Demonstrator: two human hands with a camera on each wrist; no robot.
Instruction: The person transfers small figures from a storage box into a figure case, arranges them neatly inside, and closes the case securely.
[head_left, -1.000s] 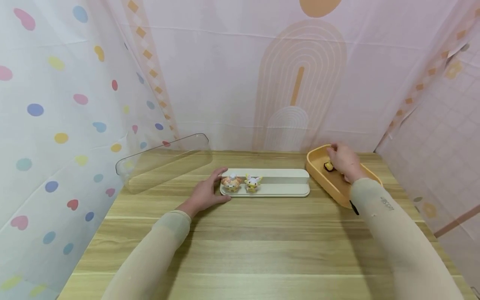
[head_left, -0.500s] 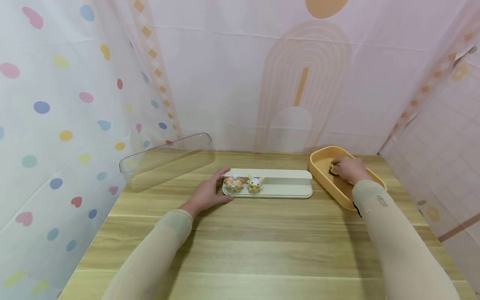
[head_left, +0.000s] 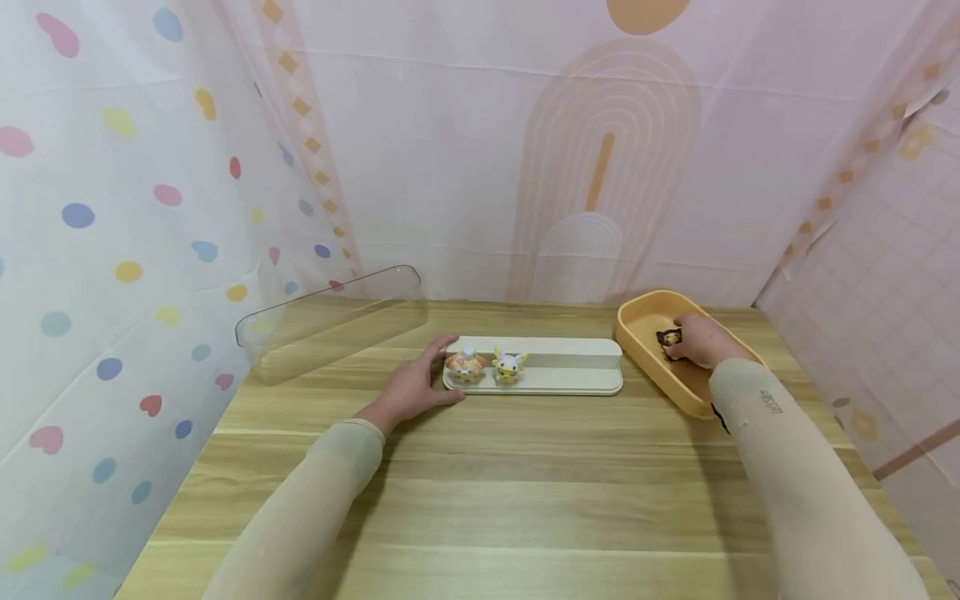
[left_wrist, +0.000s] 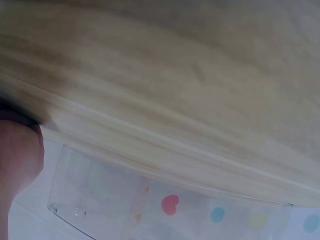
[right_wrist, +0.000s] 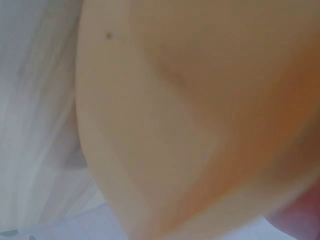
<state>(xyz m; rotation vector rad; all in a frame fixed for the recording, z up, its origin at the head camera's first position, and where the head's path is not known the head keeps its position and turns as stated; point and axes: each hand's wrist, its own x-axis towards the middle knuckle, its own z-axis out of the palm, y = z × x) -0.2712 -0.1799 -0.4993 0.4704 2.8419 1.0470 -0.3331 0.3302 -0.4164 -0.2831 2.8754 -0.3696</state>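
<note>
A white stepped display base [head_left: 570, 380] lies mid-table in the head view. On its lower step stand an orange figurine with a white top [head_left: 467, 367] and a white-and-yellow figurine [head_left: 508, 365]. My left hand [head_left: 408, 390] holds the base's left end, thumb at the front edge and a finger at the back corner. My right hand [head_left: 703, 340] is inside an orange tray [head_left: 651, 373], gripping a small dark-brown and yellow figurine [head_left: 670, 337] that the fingers partly cover. The right wrist view is filled mostly by the blurred tray wall [right_wrist: 125, 125].
A clear plastic cover [head_left: 341, 329] stands at the back left, near the dotted curtain [head_left: 150, 275]. Pink patterned cloth [head_left: 450, 167] hangs behind the wooden table [head_left: 525, 492]. The tray's raised rim surrounds the right hand.
My right hand has shifted slightly within the tray, and its fingers have come to the brown-and-yellow figurine. The figurine's lie has altered. My left hand stays on the base.
</note>
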